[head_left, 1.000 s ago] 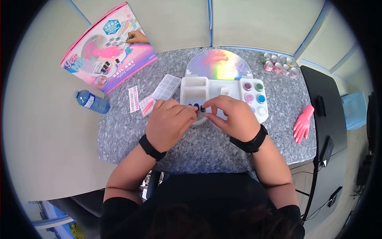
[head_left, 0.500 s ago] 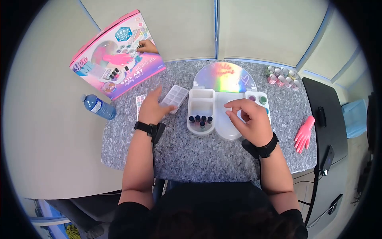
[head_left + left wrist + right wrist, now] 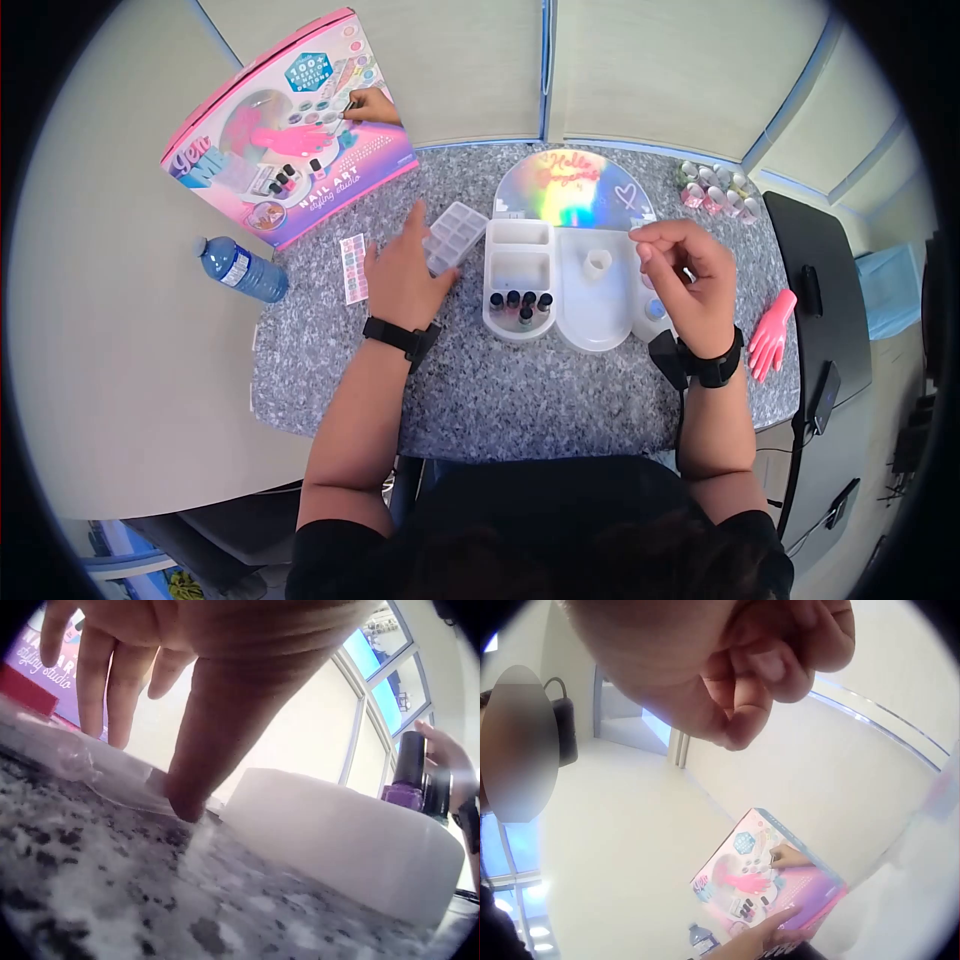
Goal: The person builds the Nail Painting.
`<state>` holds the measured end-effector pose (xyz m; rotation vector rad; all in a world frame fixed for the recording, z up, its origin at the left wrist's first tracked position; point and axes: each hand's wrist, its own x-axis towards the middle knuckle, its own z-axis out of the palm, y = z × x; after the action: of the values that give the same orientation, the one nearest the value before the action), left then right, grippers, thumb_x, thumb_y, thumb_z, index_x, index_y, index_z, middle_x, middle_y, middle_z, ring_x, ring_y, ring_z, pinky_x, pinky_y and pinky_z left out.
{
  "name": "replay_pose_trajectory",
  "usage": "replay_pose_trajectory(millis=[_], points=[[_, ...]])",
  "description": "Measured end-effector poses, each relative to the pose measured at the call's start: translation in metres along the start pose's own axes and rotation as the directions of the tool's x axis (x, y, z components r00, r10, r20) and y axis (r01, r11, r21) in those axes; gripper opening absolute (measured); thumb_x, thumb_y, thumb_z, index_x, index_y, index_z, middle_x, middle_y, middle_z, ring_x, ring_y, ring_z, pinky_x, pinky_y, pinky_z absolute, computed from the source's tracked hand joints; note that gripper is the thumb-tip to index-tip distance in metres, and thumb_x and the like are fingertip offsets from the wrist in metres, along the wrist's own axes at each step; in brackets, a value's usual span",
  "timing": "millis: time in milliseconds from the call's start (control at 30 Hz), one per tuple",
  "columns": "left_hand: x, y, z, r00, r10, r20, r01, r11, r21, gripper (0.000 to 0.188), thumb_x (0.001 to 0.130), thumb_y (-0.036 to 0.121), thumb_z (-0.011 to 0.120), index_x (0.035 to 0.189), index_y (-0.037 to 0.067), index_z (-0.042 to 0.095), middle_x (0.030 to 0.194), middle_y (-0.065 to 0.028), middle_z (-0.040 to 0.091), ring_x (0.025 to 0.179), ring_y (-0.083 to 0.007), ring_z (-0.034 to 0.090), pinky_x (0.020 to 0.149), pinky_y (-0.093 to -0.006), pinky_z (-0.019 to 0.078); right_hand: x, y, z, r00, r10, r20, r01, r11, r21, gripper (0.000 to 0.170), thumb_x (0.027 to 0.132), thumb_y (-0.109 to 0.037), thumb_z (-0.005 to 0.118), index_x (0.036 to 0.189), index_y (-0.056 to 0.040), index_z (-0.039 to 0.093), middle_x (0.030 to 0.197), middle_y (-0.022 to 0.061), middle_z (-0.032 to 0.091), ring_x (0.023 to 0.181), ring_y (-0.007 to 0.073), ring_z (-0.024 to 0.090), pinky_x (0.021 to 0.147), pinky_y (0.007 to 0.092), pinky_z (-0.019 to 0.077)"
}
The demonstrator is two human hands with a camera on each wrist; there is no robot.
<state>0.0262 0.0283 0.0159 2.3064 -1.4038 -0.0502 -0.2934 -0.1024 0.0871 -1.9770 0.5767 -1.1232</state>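
Note:
The left hand [image 3: 405, 280] reaches beside the clear compartment tray [image 3: 456, 236], fingers spread and thumb at the tray's near edge; in the left wrist view the hand [image 3: 202, 682] has its thumb down by the clear plastic. Over the right section of the white station [image 3: 594, 335] hovers the right hand [image 3: 695, 285], its fingers curled and thumb near the index finger. Nothing shows between the fingertips of the right hand [image 3: 742, 667] in the right wrist view. Several dark-capped polish bottles [image 3: 526, 314] stand in the station's left section, and a small white cup [image 3: 597, 264] sits in its middle.
A pink box [image 3: 290, 130] stands at the back left, with a water bottle [image 3: 243, 270] below it. A sticker sheet [image 3: 354, 270] lies left of the left hand. At the right are a pink model hand [image 3: 772, 336] and several small bottles [image 3: 718, 192].
Both hands have left the polish bottles, which stand grouped in the left section. The left hand went left to the clear tray; the right hand moved right over the station's right section.

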Motion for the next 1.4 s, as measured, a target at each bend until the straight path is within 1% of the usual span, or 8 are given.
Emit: replay_pose_trajectory(millis=[400, 567, 633, 933, 1100, 1200, 1300, 1400], points=[[-0.006, -0.006, -0.01, 0.997, -0.026, -0.067, 0.022, 0.998, -0.063, 0.116, 0.078, 0.033, 0.095, 0.171, 0.008, 0.028, 0.131, -0.0124, 0.074, 0.124, -0.0326, 0.07, 0.116, -0.065, 0.0307, 0.069, -0.053, 0.047, 0.949, -0.087, 0.302, 0.145, 0.974, -0.174, 0.036, 0.094, -0.02, 0.082, 0.126, -0.0082, 0.072, 0.089, 0.0035, 0.067, 0.066, 0.0164, 0.056, 0.062, 0.0318, 0.0478], [-0.009, 0.012, -0.037, 0.953, 0.069, -0.295, -0.196, 0.884, -0.424, 0.119, 0.067, 0.021, 0.102, 0.167, 0.007, 0.038, 0.13, -0.0187, 0.075, 0.121, -0.0319, 0.072, 0.107, -0.0473, 0.0535, 0.065, -0.017, 0.08, 0.977, -0.051, 0.205, 0.091, 0.978, -0.188, 0.044, 0.094, -0.029, 0.082, 0.128, -0.0038, 0.069, 0.097, 0.0092, 0.072, 0.076, 0.0268, 0.066, 0.073, 0.0393, 0.0549], [-0.01, 0.02, -0.035, 0.952, 0.124, -0.281, -0.239, 0.874, -0.423, 0.121, 0.066, 0.023, 0.103, 0.167, 0.007, 0.038, 0.129, -0.0189, 0.074, 0.12, -0.0316, 0.072, 0.108, -0.0473, 0.0532, 0.062, -0.003, 0.09, 0.986, -0.058, 0.156, 0.1, 0.956, -0.277, 0.04, 0.094, -0.025, 0.081, 0.124, -0.0012, 0.068, 0.103, 0.0141, 0.076, 0.086, 0.0368, 0.071, 0.082, 0.0451, 0.0567], [-0.017, 0.032, -0.027, 0.919, 0.22, -0.326, -0.333, 0.878, -0.345, 0.122, 0.061, 0.032, 0.105, 0.163, 0.005, 0.043, 0.126, -0.0184, 0.074, 0.113, -0.0315, 0.071, 0.103, -0.0461, 0.0552, 0.074, 0.013, 0.077, 0.986, 0.092, 0.136, -0.097, 0.995, 0.03, 0.026, 0.094, -0.01, 0.074, 0.117, -0.0046, 0.063, 0.085, 0.0078, 0.067, 0.081, 0.0199, 0.068, 0.074, 0.0328, 0.0535], [-0.004, -0.004, -0.015, 0.965, 0.188, -0.181, -0.235, 0.927, -0.291, 0.103, 0.073, 0.032, 0.1, 0.161, 0.012, 0.05, 0.136, -0.0147, 0.074, 0.119, -0.0303, 0.072, 0.103, -0.0463, 0.0556, 0.079, 0.024, 0.065, 0.998, -0.03, 0.058, 0.05, 0.927, -0.373, 0.028, 0.095, -0.006, 0.074, 0.12, -0.0097, 0.065, 0.092, 0.0158, 0.073, 0.091, 0.0382, 0.071, 0.082, 0.0481, 0.0564], [-0.001, -0.026, -0.024, 0.988, 0.056, -0.147, -0.066, 0.995, -0.068, 0.086, 0.08, 0.03, 0.095, 0.156, 0.018, 0.056, 0.136, -0.0047, 0.075, 0.122, -0.0261, 0.07, 0.108, -0.0545, 0.0413, 0.079, 0.027, 0.063, 0.986, 0.037, 0.165, 0.026, 0.931, -0.364, 0.027, 0.095, -0.006, 0.073, 0.121, -0.0106, 0.066, 0.091, 0.0156, 0.072, 0.091, 0.0361, 0.071, 0.081, 0.0469, 0.0563], [0.007, -0.058, -0.037, 0.985, -0.122, -0.125, 0.095, 0.975, -0.201, 0.076, 0.079, 0.026, 0.095, 0.148, 0.018, 0.064, 0.131, -0.005, 0.077, 0.119, -0.0257, 0.072, 0.103, -0.0504, 0.0478, 0.08, 0.02, 0.064, 0.985, 0.016, 0.172, 0.045, 0.939, -0.34, 0.025, 0.095, -0.005, 0.073, 0.119, -0.011, 0.069, 0.091, 0.0155, 0.072, 0.09, 0.0351, 0.072, 0.081, 0.0461, 0.0563], [0.008, -0.084, -0.054, 0.997, -0.061, 0.047, 0.07, 0.97, -0.231, 0.068, 0.08, 0.023, 0.095, 0.142, 0.016, 0.068, 0.123, -0.0054, 0.079, 0.112, -0.0263, 0.073, 0.095, -0.0451, 0.0551, 0.081, 0.021, 0.065, 0.987, -0.004, 0.159, 0.061, 0.932, -0.356, 0.024, 0.095, -0.005, 0.073, 0.118, -0.0116, 0.072, 0.091, 0.0146, 0.071, 0.09, 0.0344, 0.071, 0.081, 0.0456, 0.0562]])
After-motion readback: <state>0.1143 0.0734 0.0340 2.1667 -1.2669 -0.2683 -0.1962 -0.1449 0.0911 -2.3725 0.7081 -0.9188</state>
